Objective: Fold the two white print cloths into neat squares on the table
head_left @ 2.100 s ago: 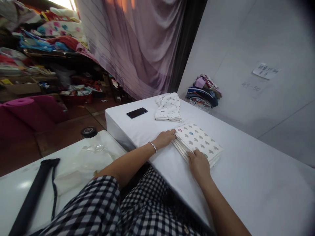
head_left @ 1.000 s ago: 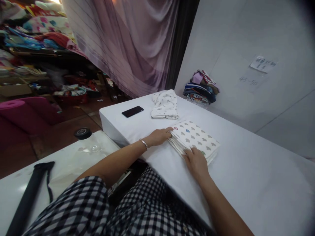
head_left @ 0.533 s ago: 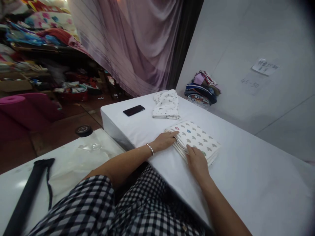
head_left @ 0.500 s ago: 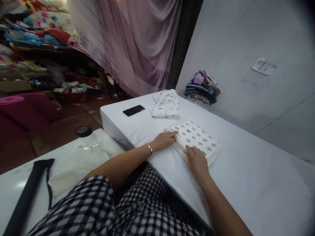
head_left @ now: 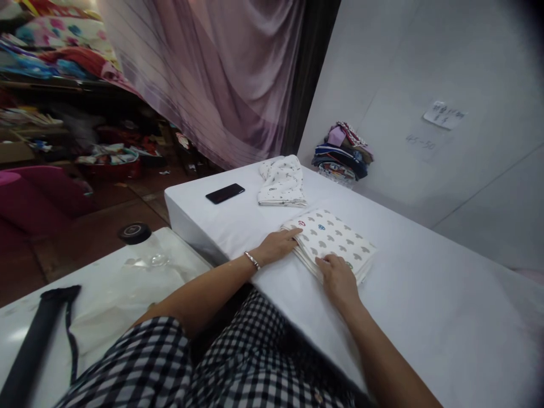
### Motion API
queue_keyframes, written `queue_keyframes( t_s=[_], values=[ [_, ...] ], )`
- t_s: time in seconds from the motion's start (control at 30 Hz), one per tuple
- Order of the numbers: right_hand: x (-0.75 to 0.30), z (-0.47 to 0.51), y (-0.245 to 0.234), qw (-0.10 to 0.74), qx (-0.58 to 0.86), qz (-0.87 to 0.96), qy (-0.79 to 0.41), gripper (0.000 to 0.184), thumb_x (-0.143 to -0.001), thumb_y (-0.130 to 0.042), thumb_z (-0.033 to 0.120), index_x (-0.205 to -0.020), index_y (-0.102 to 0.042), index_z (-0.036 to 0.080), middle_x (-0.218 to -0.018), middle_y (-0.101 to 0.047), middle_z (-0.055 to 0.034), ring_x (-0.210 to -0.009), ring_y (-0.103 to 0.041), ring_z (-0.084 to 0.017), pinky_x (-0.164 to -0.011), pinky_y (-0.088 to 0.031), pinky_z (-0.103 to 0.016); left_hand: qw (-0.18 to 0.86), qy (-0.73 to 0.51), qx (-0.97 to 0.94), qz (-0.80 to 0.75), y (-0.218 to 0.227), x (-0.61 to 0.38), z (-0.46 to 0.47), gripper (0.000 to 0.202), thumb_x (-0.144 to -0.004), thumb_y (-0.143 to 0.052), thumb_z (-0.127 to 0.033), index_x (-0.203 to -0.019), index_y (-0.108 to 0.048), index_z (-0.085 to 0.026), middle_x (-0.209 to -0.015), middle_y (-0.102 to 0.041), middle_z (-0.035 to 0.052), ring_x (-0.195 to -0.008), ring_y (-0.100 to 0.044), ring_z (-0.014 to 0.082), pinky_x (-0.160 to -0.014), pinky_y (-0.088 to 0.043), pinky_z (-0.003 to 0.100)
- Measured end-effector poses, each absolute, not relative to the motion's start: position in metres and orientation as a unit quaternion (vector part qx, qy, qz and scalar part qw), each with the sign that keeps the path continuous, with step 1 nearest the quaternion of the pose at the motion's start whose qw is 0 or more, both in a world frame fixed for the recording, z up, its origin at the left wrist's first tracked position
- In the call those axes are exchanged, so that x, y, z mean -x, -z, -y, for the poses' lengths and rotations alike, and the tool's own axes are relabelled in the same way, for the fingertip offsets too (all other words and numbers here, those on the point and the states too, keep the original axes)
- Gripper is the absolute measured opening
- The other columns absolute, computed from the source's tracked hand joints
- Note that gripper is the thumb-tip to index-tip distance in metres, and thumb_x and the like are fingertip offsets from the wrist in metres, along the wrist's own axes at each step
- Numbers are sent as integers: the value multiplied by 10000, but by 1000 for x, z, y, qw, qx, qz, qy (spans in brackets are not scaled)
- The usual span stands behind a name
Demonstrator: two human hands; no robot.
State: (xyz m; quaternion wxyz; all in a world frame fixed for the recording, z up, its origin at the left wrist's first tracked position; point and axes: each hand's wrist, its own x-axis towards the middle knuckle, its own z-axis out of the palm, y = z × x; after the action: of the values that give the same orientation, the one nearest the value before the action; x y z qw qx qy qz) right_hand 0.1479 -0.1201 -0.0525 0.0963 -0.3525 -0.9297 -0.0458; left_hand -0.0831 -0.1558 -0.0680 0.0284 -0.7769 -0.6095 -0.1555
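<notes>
A folded white cloth (head_left: 335,235) printed with grey mushroom-like shapes and a few coloured ones lies in layers on the white-covered table. At its left corner, my left hand (head_left: 277,247) holds the edge, with one finger on top and the others partly hidden against the layers. My right hand (head_left: 339,279) grips the near edge, fingertips curled over the upper layer. Farther back rests a second white cloth (head_left: 283,182) with small dark prints, its near part folded flat and its far part rumpled.
A black phone (head_left: 225,194) lies near the table's left end. On the lower white surface at left are a tape roll (head_left: 135,233), clear plastic (head_left: 127,289) and a long dark object (head_left: 36,345). A pile of folded fabrics (head_left: 342,152) stands by the wall beyond the table.
The whole view has shifted slightly, so things appear a little farther left. Both hands stay at the same edges of the folded cloth, which looks unchanged.
</notes>
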Motion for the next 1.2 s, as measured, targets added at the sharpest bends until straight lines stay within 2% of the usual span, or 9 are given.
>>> queue_keyframes(
  t_s=[0.17, 0.3, 0.5, 0.63, 0.77, 0.87, 1.03, 1.13, 1.2],
  values=[
    [-144, 118, 39, 98, 362, 927, 25, 373, -864, -459, 241, -1226, -539, 201, -1056, -583, -88, -949, -506, -205, -815, -383, -301, 26, 181, 785, 592, 71, 82, 155, 320, -912, -341, -193, -963, -657, -203, -1416, -397, 14, -1201, -471, 199, -962, -419, 331],
    [-139, 111, 38, 93, 361, 928, -13, 321, -870, -439, 198, -1156, -585, 204, -1042, -602, -69, -975, -519, -184, -790, -393, -260, 11, 196, 792, 579, 75, 77, 154, 326, -914, -351, -195, -1080, -628, -240, -1428, -380, 3, -1241, -434, 188, -986, -407, 335],
    [-142, 92, 30, 99, 360, 923, -95, 307, -867, -418, 180, -1099, -613, 229, -970, -616, -28, -918, -547, -146, -778, -394, -237, -35, 204, 765, 610, 77, 70, 151, 388, -926, -348, -290, -1299, -455, -283, -1429, -378, -18, -1218, -459, 173, -968, -411, 289],
    [-142, 93, 26, 92, 372, 921, -67, 341, -869, -407, 173, -1148, -595, 227, -1018, -613, -45, -939, -537, -160, -776, -397, -249, -31, 206, 773, 600, 77, 69, 153, 365, -931, -328, -269, -1257, -492, -275, -1441, -357, -24, -1239, -433, 167, -967, -407, 294],
    [-138, 106, 38, 55, 362, 930, 30, 353, -886, -378, 163, -1159, -596, 218, -1055, -604, -82, -967, -508, -197, -772, -395, -280, -11, 190, 792, 580, 73, 70, 157, 319, -923, -335, -228, -1093, -603, -258, -1471, -295, -41, -1263, -402, 169, -937, -424, 292],
    [-137, 116, 46, 34, 335, 940, 46, 347, -898, -363, 168, -1147, -602, 206, -1030, -599, -90, -949, -506, -204, -774, -391, -290, -3, 182, 800, 572, 72, 72, 158, 316, -915, -337, -203, -1034, -626, -241, -1480, -272, -38, -1264, -402, 176, -900, -443, 284],
    [-140, 113, 31, 40, 329, 942, -58, 300, -866, -468, 292, -1121, -611, 222, -1054, -599, -73, -960, -534, -195, -792, -410, -283, -41, 199, 781, 590, 75, 71, 155, 344, -926, -316, -241, -1146, -580, -264, -1379, -447, -49, -1156, -513, 164, -919, -435, 288],
    [-139, 89, 22, 89, 326, 928, -158, 377, -908, -359, 414, -1116, -622, 242, -1095, -613, -56, -996, -563, -182, -848, -431, -297, -73, 212, 770, 598, 75, 69, 154, 356, -921, -317, -255, -1159, -581, -270, -1371, -456, -57, -1151, -520, 171, -947, -416, 285],
    [-137, 66, 25, 137, 331, 920, -159, 459, -918, -296, 458, -1230, -551, 238, -1265, -538, -69, -1164, -483, -205, -976, -370, -351, -93, 227, 753, 611, 75, 68, 154, 374, -922, -317, -286, -1220, -542, -273, -1360, -470, -52, -1150, -523, 172, -967, -400, 279]
  ],
)
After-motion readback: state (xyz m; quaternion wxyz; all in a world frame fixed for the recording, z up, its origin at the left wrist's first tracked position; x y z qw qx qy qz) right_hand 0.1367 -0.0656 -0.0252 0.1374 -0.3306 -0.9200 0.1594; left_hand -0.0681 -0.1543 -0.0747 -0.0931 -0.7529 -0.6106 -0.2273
